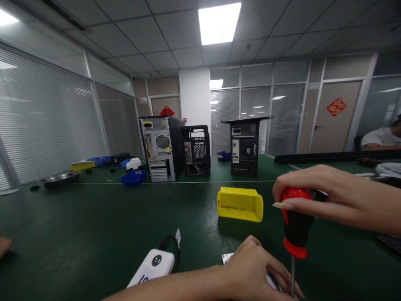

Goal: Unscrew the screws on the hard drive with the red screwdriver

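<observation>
My right hand (332, 196) is closed around the red and black handle of a screwdriver (296, 230). The screwdriver stands almost upright, shaft pointing down, its tip hidden at the bottom edge beside the fingers of my left hand (250, 271). That left hand is curled over a silvery metal part (226, 258); only a corner with small holes and a sliver by the fingers show, so its kind is unclear. Beyond both hands lies a yellow bin (240, 205) with a few small screws inside. Left of my forearm is a white power bank (153, 265) with a black cable.
Across the green table (94, 221) stand computer cases: a silver-backed one (161, 146), a black frame (197, 150) and another black one (244, 148). A blue bin (133, 177) and a metal bowl (61, 179) lie left. Another person's hand (4, 244) shows at the left edge.
</observation>
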Action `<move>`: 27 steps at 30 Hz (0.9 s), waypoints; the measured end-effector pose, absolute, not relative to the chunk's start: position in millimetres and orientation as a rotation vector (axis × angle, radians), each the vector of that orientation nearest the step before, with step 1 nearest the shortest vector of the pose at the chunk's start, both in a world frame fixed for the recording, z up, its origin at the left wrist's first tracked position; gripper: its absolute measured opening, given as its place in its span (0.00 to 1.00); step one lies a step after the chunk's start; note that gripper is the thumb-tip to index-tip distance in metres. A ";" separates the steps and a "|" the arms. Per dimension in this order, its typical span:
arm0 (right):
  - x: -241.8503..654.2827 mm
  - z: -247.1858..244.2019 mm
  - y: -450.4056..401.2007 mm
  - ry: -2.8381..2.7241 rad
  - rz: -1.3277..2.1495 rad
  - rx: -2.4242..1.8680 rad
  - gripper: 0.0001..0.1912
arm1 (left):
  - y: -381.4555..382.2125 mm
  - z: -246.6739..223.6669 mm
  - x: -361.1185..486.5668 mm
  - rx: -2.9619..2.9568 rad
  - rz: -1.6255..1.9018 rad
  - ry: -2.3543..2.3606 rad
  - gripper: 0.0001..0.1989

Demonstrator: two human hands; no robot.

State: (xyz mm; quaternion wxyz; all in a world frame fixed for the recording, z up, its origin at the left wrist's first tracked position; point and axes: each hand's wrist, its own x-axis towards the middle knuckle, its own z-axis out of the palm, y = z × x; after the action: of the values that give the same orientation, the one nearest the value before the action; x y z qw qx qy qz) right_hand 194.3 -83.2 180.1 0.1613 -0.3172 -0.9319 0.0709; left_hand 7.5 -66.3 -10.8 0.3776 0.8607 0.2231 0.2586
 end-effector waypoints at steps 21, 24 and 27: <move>214.2 164.7 -81.9 -2.519 0.044 -0.998 0.20 | -64.2 -11.6 6.0 2.151 0.667 0.630 0.21; 210.2 168.5 -83.0 -2.534 0.092 -1.066 0.19 | -60.5 -16.3 6.7 2.112 0.595 0.609 0.21; 206.3 172.9 -83.8 -2.585 0.136 -1.106 0.20 | -56.9 -21.6 7.2 2.096 0.568 0.593 0.24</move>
State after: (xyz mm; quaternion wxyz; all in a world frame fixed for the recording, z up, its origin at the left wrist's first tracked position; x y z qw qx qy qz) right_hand 206.3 -83.8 172.9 0.1625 -0.3876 -0.9061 0.0478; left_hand 7.2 -56.9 -21.6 0.4309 0.8402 0.2377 0.2276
